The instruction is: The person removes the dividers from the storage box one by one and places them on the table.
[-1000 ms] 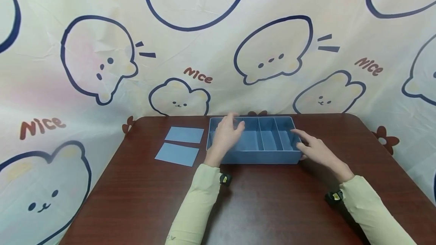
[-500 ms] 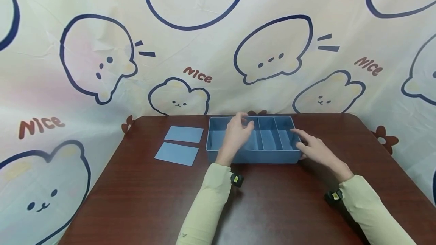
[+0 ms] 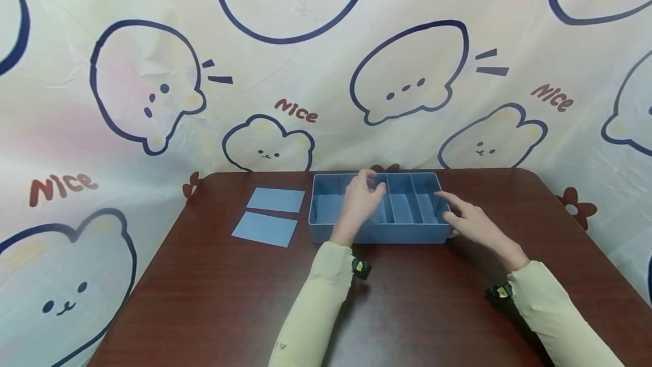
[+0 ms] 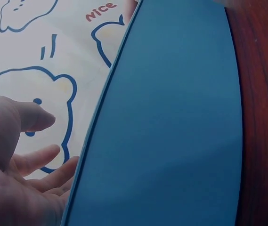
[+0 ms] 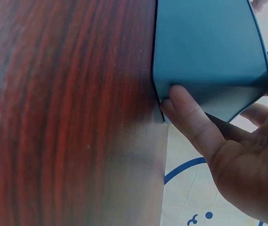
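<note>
A blue rectangular box (image 3: 402,234) with dividers sits on the brown table, its long front wall (image 4: 162,117) filling the left wrist view. My left hand (image 3: 362,198) is over the box's left-middle compartments, fingers loosely bent and apart, with nothing in them. Part of the box's inside is hidden behind it. At the right end, my right hand (image 3: 474,223) reaches its index finger to the rim while the thumb lies near the front corner. In the right wrist view, other fingers (image 5: 197,127) press flat along the outside of the end wall (image 5: 214,94).
Two flat light-blue rectangular pieces (image 3: 275,200) lie left of the box, one in front of the other. The brown wood-grain table (image 3: 224,287) has its back edge just behind the box. A cloth printed with cartoon bears (image 3: 267,146) hangs behind.
My left hand has moved right along the box, from its left end toward the middle, uncovering the leftmost compartment. The right hand, the box and the two flat pieces stay in place.
</note>
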A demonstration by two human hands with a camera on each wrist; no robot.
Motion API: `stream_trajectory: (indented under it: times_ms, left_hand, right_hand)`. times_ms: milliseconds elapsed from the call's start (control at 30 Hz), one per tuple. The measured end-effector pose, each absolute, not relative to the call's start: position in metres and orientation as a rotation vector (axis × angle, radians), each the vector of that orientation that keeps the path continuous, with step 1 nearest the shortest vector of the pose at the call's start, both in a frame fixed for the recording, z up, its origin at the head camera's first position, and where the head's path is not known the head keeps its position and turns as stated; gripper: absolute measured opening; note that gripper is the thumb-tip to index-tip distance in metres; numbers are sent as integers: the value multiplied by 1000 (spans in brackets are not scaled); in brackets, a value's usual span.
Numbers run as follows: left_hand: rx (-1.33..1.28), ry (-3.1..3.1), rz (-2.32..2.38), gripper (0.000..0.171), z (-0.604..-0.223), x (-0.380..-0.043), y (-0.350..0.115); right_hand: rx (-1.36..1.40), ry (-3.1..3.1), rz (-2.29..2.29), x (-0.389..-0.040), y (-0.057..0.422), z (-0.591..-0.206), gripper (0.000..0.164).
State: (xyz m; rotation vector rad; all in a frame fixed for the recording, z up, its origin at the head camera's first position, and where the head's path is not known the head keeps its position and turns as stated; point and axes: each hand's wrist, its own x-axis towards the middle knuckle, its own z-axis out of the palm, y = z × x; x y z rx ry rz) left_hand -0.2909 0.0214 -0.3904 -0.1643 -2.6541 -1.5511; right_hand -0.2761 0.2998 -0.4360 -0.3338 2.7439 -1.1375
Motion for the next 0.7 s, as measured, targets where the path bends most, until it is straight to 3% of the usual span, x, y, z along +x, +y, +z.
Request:
stream_trajectory:
  times_ms: [700]
  left_hand:
    - [-83, -2634, -1655, 43, -396, -295, 44]
  right_hand:
    - [-337, 2729, -1150, -277, 301, -436, 58]
